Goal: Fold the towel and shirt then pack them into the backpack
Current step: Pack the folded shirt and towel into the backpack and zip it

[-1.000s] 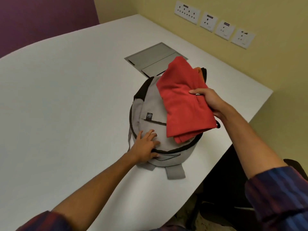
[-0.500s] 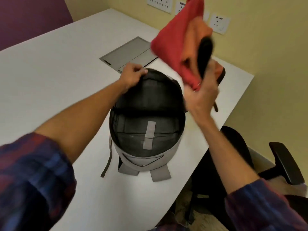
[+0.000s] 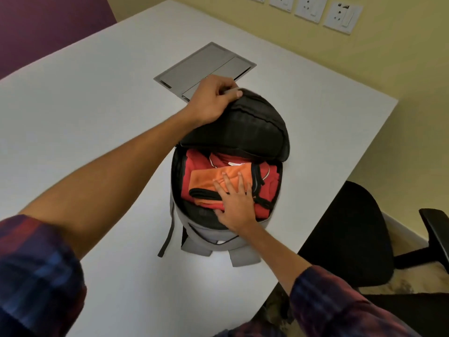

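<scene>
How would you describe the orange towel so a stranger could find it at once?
Start at the white table and find the open grey backpack near its front edge. Inside lies a red shirt; the orange towel sits folded on top, under the right hand. It is lighter in colour, with black edging.

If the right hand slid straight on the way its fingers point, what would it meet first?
The right hand lies flat on the orange towel, fingers pointing toward the raised flap. It would likely cross the red shirt next, then the flap; depth is unclear.
</scene>
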A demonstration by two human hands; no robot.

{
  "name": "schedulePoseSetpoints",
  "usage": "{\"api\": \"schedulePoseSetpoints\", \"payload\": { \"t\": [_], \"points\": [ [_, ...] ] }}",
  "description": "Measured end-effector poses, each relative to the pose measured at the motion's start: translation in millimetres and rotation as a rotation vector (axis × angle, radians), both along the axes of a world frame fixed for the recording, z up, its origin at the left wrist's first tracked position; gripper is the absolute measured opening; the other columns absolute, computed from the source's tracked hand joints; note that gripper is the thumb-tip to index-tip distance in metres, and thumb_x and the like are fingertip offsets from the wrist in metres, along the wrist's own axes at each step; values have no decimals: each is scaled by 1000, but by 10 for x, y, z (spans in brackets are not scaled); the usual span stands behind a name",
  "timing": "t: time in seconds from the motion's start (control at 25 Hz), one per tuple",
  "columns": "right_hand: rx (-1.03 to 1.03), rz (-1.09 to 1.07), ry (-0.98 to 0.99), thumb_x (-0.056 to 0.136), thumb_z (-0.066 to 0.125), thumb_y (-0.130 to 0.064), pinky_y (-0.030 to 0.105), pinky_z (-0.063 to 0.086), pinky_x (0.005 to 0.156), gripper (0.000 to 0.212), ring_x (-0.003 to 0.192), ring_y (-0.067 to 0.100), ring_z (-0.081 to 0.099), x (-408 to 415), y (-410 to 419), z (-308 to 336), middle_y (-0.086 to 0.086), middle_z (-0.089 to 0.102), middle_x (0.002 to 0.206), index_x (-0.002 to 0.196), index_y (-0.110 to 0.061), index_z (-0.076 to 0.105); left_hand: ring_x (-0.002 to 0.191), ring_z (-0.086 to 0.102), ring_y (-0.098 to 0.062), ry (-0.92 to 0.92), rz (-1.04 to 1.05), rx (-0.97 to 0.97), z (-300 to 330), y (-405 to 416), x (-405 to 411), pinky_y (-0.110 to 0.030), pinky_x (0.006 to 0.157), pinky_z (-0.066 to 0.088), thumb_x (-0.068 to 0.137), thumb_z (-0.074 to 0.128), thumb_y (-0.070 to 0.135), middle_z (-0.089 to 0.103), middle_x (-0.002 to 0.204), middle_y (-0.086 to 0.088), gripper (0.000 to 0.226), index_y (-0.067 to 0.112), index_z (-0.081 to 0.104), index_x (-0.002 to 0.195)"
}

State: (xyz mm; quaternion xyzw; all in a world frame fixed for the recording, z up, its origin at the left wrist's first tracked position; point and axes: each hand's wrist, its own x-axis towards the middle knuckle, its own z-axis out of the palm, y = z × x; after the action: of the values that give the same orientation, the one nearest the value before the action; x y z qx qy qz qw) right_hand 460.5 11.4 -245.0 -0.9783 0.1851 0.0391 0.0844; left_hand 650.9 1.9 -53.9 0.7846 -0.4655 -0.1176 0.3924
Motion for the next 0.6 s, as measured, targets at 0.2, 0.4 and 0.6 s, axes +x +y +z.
{"api": "schedulePoseSetpoints", "payload": {
  "t": [0.2,0.4,0.6],
  "points": [
    [74,52,9,72,51,-79,60,1,115,99,148,36,3,238,-14,29,3,13,162,153,-34,15,79,61,-11,-120,-162,26,52,338,-311,-26,73,44,94,55,28,69,83,2,23,12,70,88],
    [287,-4,63,84,42,-72,49,20,116,83,140,35,27,319,-96,245,9,27,155,150,-26,20,71,56,-15,-309,-361,182,-179,716,-711,-33,64,43,95,49,34,62,77,4,26,15,65,86],
    [480,7,115,95,41,-54,38,18,118,65,142,27,28,-210,-255,313,9,33,153,149,-18,32,70,51,-10,-345,-418,473,-847,1299,-1019,-30,62,45,92,36,59,54,77,7,50,19,61,76]
  ]
}}
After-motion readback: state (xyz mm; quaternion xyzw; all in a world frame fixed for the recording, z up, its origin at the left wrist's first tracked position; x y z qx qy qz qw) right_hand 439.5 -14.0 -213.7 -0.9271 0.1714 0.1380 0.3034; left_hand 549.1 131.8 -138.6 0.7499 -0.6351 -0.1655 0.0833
